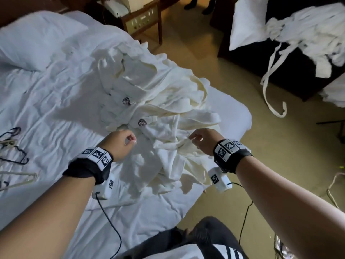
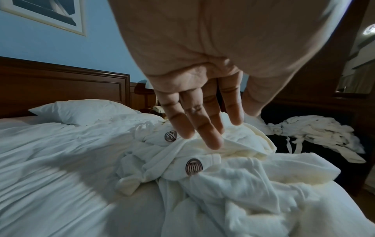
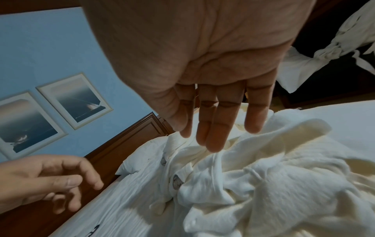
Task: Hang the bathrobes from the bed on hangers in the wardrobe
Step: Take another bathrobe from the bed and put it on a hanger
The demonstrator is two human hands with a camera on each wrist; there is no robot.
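A crumpled heap of white bathrobes (image 1: pixel 158 109) with dark oval crests lies on the bed (image 1: pixel 46 109), toward its right edge. My left hand (image 1: pixel 127 140) hovers just above the heap's near left side, fingers loosely bent and holding nothing; the left wrist view shows its fingers (image 2: pixel 211 133) straight above the robes (image 2: pixel 223 176). My right hand (image 1: pixel 196 138) hovers over the near right side, fingers (image 3: pixel 211 134) extended over the cloth (image 3: pixel 263 176) with nothing gripped. Several hangers (image 1: pixel 15 146) lie on the sheet at the far left.
A pillow (image 1: pixel 37 40) sits at the bed's head by a wooden headboard (image 2: pixel 61 86). A nightstand (image 1: pixel 141 21) stands beyond the bed. More white robes (image 1: pixel 308 34) with a trailing belt lie on dark furniture at the right. Carpeted floor (image 1: pixel 233 118) lies between.
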